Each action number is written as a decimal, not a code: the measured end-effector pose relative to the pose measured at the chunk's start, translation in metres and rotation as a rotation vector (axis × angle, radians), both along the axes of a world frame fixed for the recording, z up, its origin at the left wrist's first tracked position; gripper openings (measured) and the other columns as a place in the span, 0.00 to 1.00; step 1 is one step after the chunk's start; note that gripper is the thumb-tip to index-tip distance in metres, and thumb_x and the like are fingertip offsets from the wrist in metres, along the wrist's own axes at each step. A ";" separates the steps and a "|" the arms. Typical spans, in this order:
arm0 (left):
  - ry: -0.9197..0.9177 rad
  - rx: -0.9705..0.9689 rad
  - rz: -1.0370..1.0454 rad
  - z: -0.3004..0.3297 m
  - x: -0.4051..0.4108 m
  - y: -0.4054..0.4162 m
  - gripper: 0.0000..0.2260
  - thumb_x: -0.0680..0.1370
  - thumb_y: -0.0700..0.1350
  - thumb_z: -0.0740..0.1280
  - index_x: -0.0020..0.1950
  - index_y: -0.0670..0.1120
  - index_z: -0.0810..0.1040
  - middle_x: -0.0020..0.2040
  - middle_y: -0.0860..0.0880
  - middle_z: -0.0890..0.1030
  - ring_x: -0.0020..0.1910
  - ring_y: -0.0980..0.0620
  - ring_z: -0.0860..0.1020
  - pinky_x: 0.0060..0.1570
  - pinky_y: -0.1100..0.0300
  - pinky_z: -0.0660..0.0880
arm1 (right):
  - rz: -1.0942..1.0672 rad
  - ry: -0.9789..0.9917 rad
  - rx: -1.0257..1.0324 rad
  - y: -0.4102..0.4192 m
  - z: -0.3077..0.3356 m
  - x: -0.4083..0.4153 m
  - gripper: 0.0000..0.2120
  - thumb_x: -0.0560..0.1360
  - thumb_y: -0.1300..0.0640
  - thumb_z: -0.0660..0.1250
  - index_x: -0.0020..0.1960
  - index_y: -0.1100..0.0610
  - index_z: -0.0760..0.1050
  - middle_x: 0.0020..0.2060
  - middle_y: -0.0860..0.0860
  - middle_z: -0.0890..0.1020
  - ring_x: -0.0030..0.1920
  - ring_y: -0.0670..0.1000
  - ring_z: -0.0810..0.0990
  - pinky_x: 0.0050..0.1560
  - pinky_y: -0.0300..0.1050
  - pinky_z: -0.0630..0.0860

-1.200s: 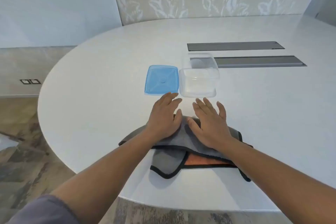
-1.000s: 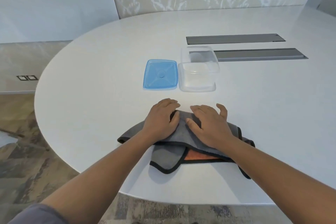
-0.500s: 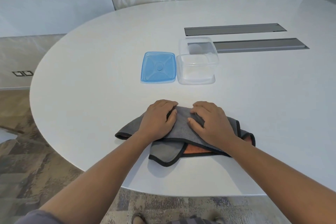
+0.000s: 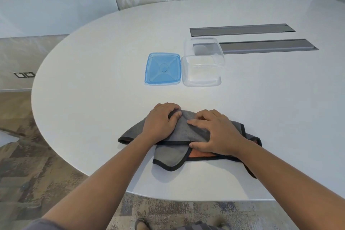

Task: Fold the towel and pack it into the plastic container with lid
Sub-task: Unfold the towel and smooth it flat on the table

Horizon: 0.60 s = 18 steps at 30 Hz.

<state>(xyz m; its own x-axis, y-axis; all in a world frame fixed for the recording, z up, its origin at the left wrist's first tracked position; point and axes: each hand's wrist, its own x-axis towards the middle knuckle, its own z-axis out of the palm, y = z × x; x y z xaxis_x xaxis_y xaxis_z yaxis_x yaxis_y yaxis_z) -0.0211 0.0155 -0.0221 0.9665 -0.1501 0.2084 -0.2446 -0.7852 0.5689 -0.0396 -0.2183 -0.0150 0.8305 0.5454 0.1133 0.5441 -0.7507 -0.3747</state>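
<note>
Your left hand [image 4: 160, 122] sits on the far left part of the towel [image 4: 184, 132], fingers curled over its far edge, thumb pressed into the grey cloth: a closed pinch on the fabric. Your right hand [image 4: 214, 132] lies just beside it on the right, fingertips bent down at the far edge and thumb tucked low near the black binding, also gathering cloth. The two hands are close together but not touching, with a ridge of grey towel bunched between them.

The towel is on the near part of the white table [image 4: 93, 99], close to the rounded edge in front of you. It lies crumpled and partly folded: grey upper layer, black trim, an orange face showing under your right wrist, one grey corner pointing toward you. A loose end trails out to the left of your left forearm.

Beyond the hands, well apart from the towel, the clear plastic container [image 4: 202, 65] stands upright and open, nothing visible inside. The blue lid [image 4: 162, 69] lies flat on the table just beside the container's left side; whether the two touch, you cannot tell from this view. Two dark slots [image 4: 261, 38] run across the tabletop behind and to the right of the container.
</note>
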 end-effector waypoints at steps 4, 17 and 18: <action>0.187 -0.022 -0.059 0.009 0.001 0.004 0.26 0.77 0.65 0.67 0.72 0.56 0.75 0.69 0.56 0.77 0.69 0.52 0.72 0.68 0.57 0.68 | -0.061 -0.042 0.087 0.005 -0.002 -0.001 0.22 0.73 0.37 0.66 0.64 0.41 0.81 0.56 0.41 0.78 0.55 0.48 0.75 0.55 0.50 0.74; 0.353 0.092 -0.132 0.045 -0.010 -0.006 0.36 0.73 0.51 0.72 0.79 0.57 0.63 0.79 0.52 0.64 0.77 0.48 0.64 0.72 0.50 0.67 | -0.242 0.230 0.114 0.003 0.026 0.018 0.20 0.78 0.42 0.67 0.35 0.55 0.76 0.32 0.49 0.80 0.38 0.52 0.78 0.46 0.52 0.76; 0.352 0.043 -0.105 0.049 -0.008 -0.004 0.31 0.72 0.46 0.70 0.75 0.55 0.67 0.75 0.50 0.69 0.71 0.47 0.70 0.67 0.52 0.71 | -0.248 0.254 0.133 0.002 0.029 0.019 0.21 0.78 0.43 0.67 0.33 0.56 0.73 0.30 0.50 0.78 0.36 0.52 0.77 0.45 0.52 0.75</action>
